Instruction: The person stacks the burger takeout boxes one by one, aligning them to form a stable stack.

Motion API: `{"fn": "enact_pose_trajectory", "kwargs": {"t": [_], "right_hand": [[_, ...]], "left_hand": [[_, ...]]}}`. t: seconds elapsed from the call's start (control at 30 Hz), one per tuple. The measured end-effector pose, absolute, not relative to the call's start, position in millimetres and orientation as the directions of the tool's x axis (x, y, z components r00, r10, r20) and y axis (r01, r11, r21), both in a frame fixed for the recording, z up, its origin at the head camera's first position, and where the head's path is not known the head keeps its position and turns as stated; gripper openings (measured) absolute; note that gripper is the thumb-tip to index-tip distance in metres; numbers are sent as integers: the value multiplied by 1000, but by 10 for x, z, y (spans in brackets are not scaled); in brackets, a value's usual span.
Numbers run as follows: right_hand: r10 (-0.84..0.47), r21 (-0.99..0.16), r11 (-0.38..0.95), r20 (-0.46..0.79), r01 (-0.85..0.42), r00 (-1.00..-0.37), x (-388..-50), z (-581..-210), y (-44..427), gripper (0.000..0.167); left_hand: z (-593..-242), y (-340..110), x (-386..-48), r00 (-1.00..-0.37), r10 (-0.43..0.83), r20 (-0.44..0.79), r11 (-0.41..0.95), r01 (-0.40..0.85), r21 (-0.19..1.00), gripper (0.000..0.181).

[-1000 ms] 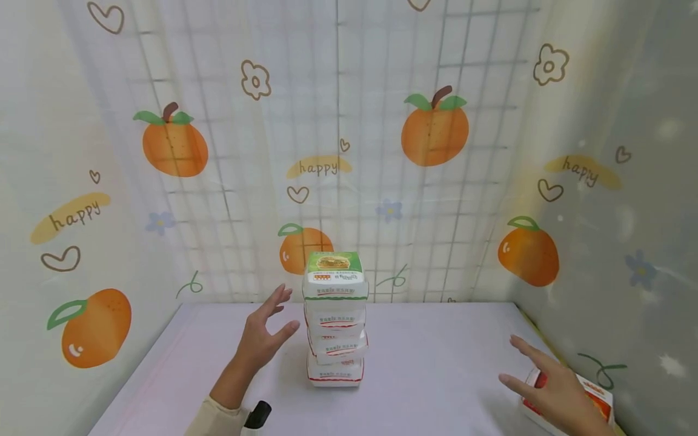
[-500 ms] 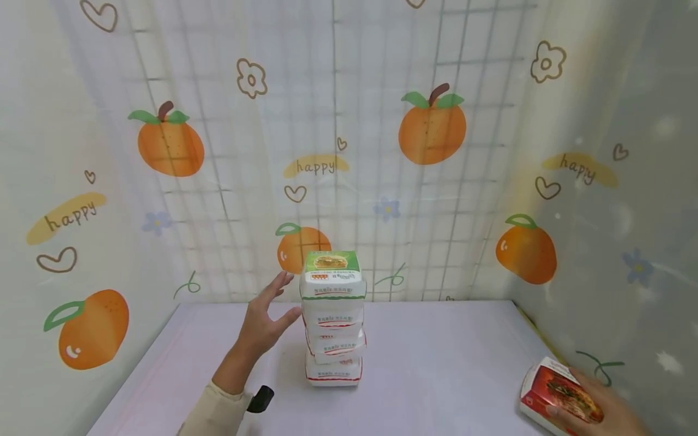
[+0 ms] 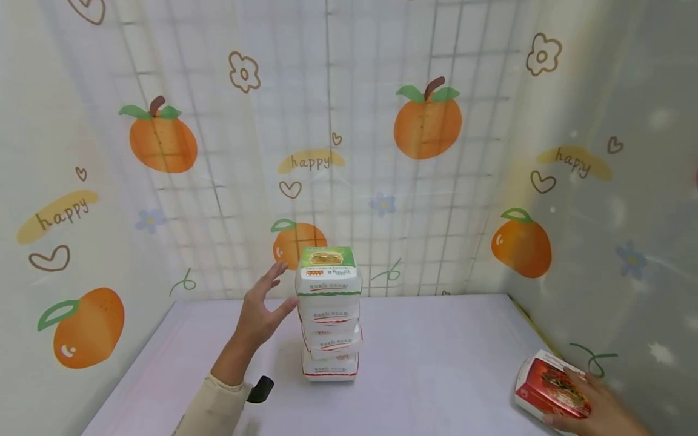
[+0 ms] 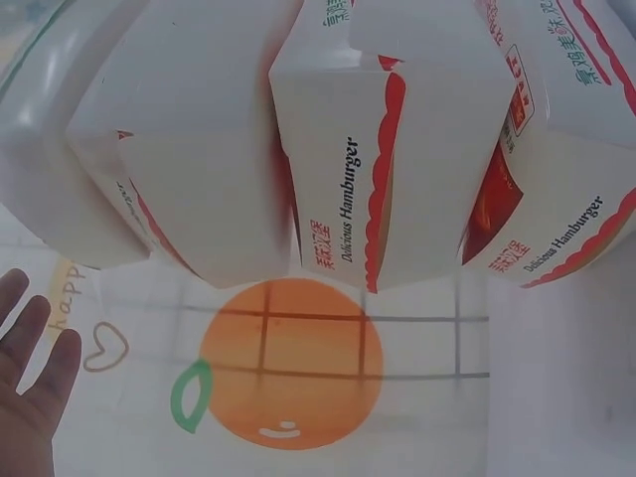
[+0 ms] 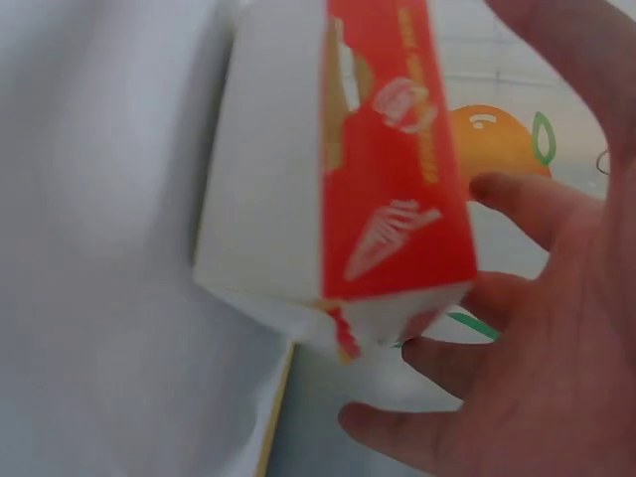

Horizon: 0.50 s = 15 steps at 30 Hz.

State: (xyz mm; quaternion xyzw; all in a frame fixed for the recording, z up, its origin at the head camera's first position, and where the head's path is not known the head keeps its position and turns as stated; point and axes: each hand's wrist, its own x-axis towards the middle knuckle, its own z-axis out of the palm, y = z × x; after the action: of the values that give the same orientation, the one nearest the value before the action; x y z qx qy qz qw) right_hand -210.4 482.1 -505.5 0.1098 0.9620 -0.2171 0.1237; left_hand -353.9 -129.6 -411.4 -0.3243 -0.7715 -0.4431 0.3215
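Several white burger boxes stand in a slightly uneven stack (image 3: 329, 315); the top one has a green lid (image 3: 327, 257). My left hand (image 3: 256, 318) is raised at the stack's left side, fingers extended; contact is unclear. In the left wrist view its fingers (image 4: 40, 368) are spread beside the box sides (image 4: 338, 169). A red-topped burger box (image 3: 553, 387) lies tilted to the right. My right hand (image 3: 600, 406) reaches over it, thumb on the near side. In the right wrist view the hand's fingers (image 5: 527, 298) spread beside the box (image 5: 397, 149), palm off it.
The pale tabletop (image 3: 431, 357) extends between the stack and the red box. A curtain with oranges (image 3: 428, 124) rises behind the table, over a wire grid. The right-hand curtain (image 3: 632, 315) hangs near the red box.
My right hand moved from above the red box to its right side, uncovering its top. My left hand came slightly closer to the stack. The boxes stayed where they were.
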Motion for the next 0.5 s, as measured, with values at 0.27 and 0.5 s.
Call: {"fn": "enact_pose_trajectory", "kwargs": {"t": [0.27,0.5], "right_hand": [[54,-476,867,-204,148,-977,-2167,-5171,4750,109],[115,-484,843,-263,234,-958,-2126,-5053,4665,103]], "left_hand": [[-4087,-1324,-3542,-578,189,794,407,782,472,72],[-4108,-1337,-3526,-611,184,770,408,760,506,70]]}}
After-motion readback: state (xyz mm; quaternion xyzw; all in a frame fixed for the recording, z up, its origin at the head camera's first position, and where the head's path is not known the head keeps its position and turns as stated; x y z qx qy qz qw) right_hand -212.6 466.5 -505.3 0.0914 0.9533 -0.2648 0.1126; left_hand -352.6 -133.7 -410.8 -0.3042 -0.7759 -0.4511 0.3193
